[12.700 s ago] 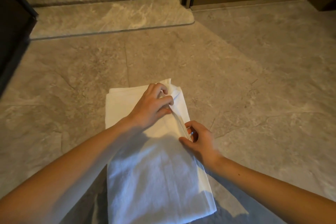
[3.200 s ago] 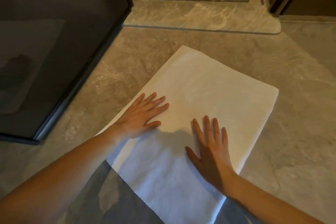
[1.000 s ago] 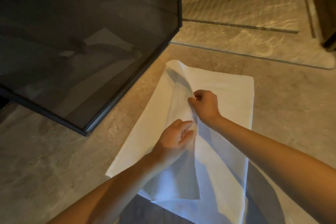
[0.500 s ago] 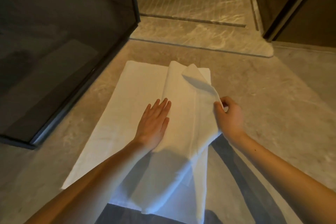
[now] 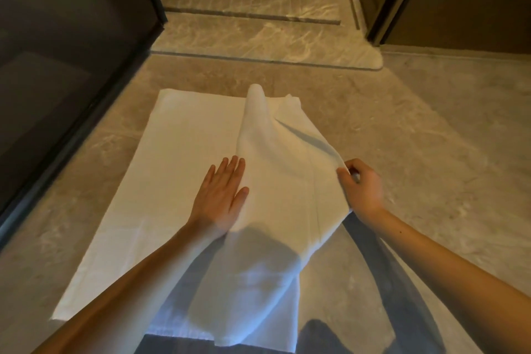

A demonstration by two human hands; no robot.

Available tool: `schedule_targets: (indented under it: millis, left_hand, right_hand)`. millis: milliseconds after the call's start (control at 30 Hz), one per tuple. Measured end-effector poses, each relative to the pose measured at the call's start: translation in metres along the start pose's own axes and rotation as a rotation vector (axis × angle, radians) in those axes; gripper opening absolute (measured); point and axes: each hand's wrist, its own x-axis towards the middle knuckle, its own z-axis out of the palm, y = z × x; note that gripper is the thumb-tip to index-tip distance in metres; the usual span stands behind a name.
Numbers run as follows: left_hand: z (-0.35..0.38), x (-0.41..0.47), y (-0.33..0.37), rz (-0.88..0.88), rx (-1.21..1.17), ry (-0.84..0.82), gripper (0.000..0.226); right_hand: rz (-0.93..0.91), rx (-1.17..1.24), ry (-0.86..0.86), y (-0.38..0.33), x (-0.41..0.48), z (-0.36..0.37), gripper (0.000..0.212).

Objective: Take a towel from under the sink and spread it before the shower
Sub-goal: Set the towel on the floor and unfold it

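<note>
Both hands are on the white towel [image 5: 184, 152], which lies on the floor [image 5: 431, 152] before the shower threshold [image 5: 258, 40]. Left hand [image 5: 221, 195] presses flat, fingers spread; right hand [image 5: 362, 187] pinches the raised flap's edge. Best to keep the left anchoring while the right draws the flap outward, low and taut.

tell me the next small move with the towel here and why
Probably draw the right hand further right and lower its pinched edge to the floor: the towel lies flat under the left hand, but its right part is raised and folded.
</note>
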Motion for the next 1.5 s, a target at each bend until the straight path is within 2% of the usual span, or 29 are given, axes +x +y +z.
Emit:
schedule_targets:
  millis: [100,233,400,533,1000,1200,1333,1500]
  left_hand:
    - [0.005,0.008,0.021,0.009,-0.109,0.004,0.065]
    - [0.014,0.016,0.041,0.014,-0.256,0.025,0.063]
    - [0.025,0.02,0.032,0.023,-0.053,0.005,0.066]
    - [0.025,0.018,0.028,-0.024,0.018,0.026,0.067]
    - [0.006,0.0,-0.004,-0.157,0.085,-0.013,0.058]
    - [0.005,0.007,0.02,-0.005,0.162,-0.018,0.056]
    - [0.012,0.014,0.034,0.014,0.048,-0.025,0.06]
    - [0.021,0.012,0.021,0.004,0.051,0.013,0.066]
  right_hand:
    - [0.038,0.053,0.025,0.007,-0.003,-0.011,0.015]
    - [0.063,0.173,0.147,0.013,0.0,-0.034,0.015]
    - [0.118,0.158,0.145,0.033,-0.002,-0.05,0.014]
    - [0.111,0.173,0.152,0.041,-0.005,-0.056,0.013]
    - [0.074,0.061,0.139,0.052,-0.004,-0.061,0.015]
    - [0.076,0.052,0.147,0.05,-0.001,-0.069,0.015]
    - [0.085,0.073,0.153,0.056,0.002,-0.079,0.012]
    - [0.101,0.064,0.151,0.064,-0.002,-0.082,0.014]
